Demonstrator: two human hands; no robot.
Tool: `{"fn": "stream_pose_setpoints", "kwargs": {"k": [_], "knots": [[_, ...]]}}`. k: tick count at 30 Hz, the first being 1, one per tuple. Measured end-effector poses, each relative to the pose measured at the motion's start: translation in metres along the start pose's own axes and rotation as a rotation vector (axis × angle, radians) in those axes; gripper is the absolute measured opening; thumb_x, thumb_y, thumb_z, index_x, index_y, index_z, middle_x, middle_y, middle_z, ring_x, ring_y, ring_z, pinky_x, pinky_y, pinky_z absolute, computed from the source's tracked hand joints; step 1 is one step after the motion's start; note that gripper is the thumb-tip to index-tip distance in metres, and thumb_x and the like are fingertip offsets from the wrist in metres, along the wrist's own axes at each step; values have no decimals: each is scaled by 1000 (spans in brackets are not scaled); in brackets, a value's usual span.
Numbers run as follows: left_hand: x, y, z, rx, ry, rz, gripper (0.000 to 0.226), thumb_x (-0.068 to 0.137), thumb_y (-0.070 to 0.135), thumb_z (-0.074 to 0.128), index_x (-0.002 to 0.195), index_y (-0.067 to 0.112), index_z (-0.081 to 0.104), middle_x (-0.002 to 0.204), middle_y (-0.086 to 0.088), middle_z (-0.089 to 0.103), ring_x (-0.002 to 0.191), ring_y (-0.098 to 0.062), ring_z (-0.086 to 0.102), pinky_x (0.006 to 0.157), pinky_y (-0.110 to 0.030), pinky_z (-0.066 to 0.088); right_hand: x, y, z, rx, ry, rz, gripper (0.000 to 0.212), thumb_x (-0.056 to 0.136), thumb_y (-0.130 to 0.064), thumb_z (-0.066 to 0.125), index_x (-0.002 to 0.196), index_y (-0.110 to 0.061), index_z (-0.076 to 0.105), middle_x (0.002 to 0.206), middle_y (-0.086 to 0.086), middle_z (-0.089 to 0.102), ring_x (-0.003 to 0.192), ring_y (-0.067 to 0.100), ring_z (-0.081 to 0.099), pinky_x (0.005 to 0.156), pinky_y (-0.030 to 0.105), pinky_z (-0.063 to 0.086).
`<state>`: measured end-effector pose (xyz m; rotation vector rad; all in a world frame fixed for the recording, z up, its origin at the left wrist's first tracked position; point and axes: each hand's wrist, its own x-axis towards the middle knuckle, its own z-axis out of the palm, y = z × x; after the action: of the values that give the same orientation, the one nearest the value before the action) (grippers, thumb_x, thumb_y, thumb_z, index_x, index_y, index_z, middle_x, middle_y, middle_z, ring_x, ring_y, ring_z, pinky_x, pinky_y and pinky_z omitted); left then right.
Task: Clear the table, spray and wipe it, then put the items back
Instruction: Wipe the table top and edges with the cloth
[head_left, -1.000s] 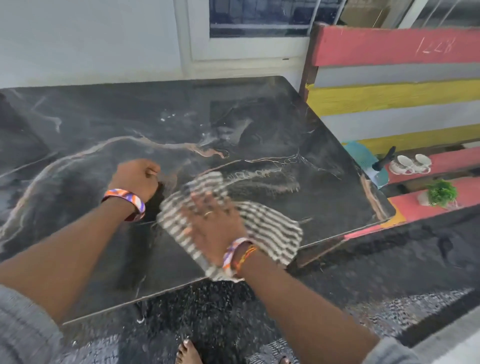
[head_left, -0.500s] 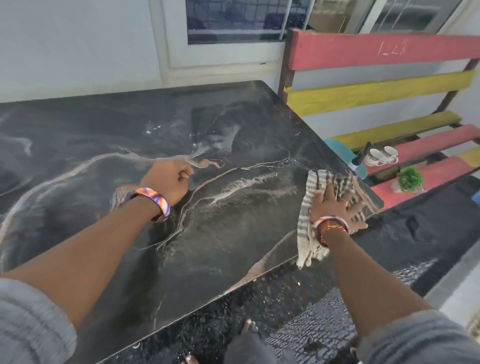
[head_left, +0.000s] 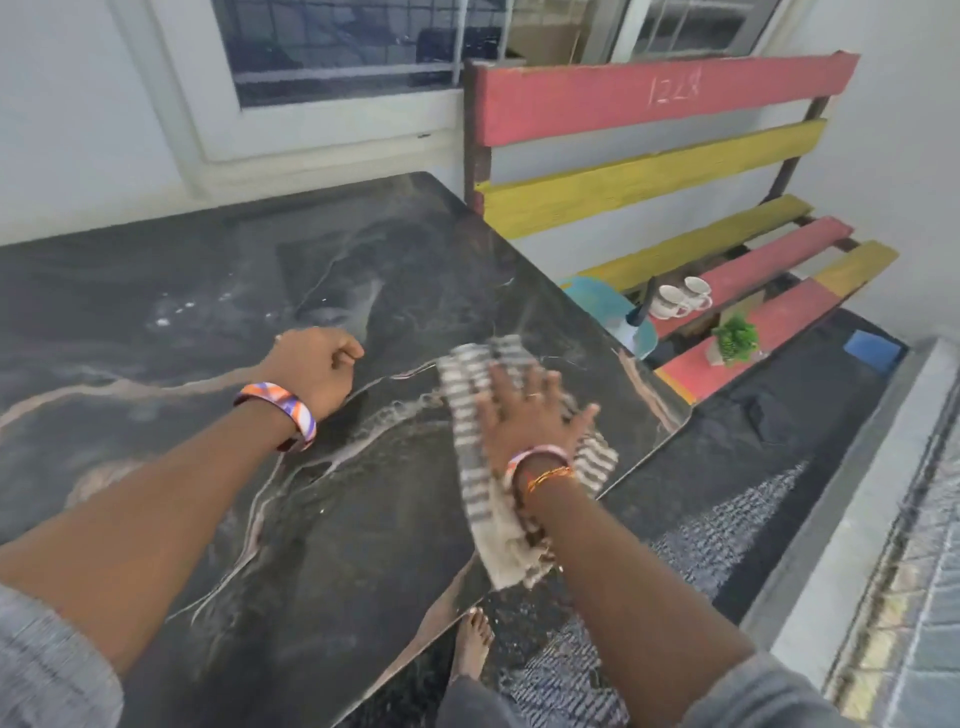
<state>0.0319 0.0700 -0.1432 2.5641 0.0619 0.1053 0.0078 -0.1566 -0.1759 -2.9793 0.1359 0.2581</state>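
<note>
Dark marbled surface fills the view beside a slatted red and yellow bench. Near the surface's right edge the right hand presses flat, fingers spread, on a striped cloth whose end overhangs the near edge. The left hand rests mid-surface as a fist, holding nothing.

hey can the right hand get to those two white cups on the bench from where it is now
Probably not without stepping over. The right hand lies flat on the striped cloth on the table, while the white cups sit on the bench beyond the table's far corner. Nothing blocks the way.
</note>
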Motion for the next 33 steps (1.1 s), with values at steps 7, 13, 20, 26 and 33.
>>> {"fn": "stream_pose_setpoints", "kwargs": {"k": [7,13,20,26,33], "knots": [[69,27,29,-25,9,52,30,82,-1,46,99,9,70,101,-15,71,101,-35,63,95,-40,48,84,86,-30,131,23,648,53,94,-49,15,146,-37,16,156,7,19,142,37,13,103,72,1],[151,46,57,-3,-29,45,28,82,4,47,97,11,70,105,-13,71,99,-33,64,93,-38,49,152,71,-42,89,76,478,46,96,-41,18,123,-18,47,127,17,57,118,37,51,98,51,30],[226,47,61,3,-2,-75,30,87,6,43,102,13,68,109,-10,69,99,-30,63,94,-38,50,263,0,-46,135,104,206,44,97,-40,21,123,-15,46,122,16,60,113,37,55,92,46,38],[259,9,44,31,109,-207,32,85,6,44,105,13,67,113,-9,68,102,-31,61,95,-37,49,356,-77,-50,183,96,87,48,98,-36,23,141,-17,30,133,13,54,119,34,53,96,46,36],[253,-47,9,121,204,-306,31,86,8,44,108,13,65,116,-10,66,106,-32,59,95,-36,45,410,-165,-43,-42,57,-211,57,97,-41,21,149,-24,8,157,17,6,144,40,3,114,57,4]]}}
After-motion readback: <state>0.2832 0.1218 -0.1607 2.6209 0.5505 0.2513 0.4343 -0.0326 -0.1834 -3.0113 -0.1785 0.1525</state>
